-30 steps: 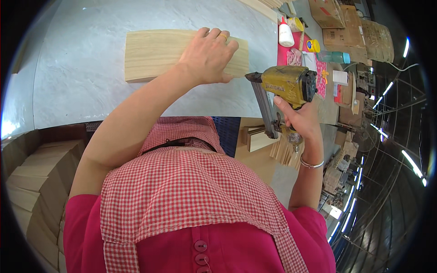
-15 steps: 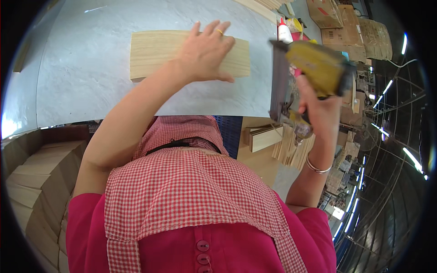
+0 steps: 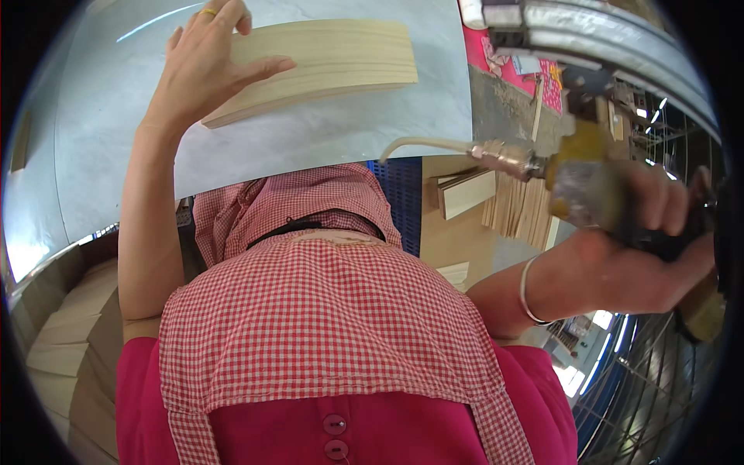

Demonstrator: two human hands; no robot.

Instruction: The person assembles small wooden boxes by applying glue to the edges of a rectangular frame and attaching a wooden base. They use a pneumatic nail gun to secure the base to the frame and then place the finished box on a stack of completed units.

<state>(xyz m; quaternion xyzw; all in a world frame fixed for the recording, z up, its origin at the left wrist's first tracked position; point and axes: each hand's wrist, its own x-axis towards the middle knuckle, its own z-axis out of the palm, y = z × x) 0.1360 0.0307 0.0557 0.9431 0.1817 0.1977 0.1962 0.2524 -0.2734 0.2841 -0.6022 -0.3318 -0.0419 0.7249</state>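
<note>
On the table lies a pale wooden board (image 3: pixel 333 58), long side roughly left to right. It has some thickness along its near edge. My left hand (image 3: pixel 205 66) rests at the board's left end, its thumb stretched over the top face and its other fingers apart toward the far side. At the right, my right hand (image 3: pixel 620 267) is wrapped round the handle of a yellow and black air nail gun (image 3: pixel 577 167). The gun's long silver part runs off past the upper right, blurred. A thin pale hose (image 3: pixel 426 142) joins it at a metal fitting.
The grey marbled table (image 3: pixel 325 128) ends just in front of my checked apron. Below its right side stand stacked wooden strips (image 3: pixel 515 205) and a blue crate (image 3: pixel 405 190). Stacked pale pieces (image 3: pixel 66 333) lie low on the left. A pink cloth (image 3: pixel 496 58) is beyond the table's right edge.
The nail gun has swung right and nearer in my right hand, turning as it moved. My left hand has slid from the board's right part to its left end, and the board now lies tilted.
</note>
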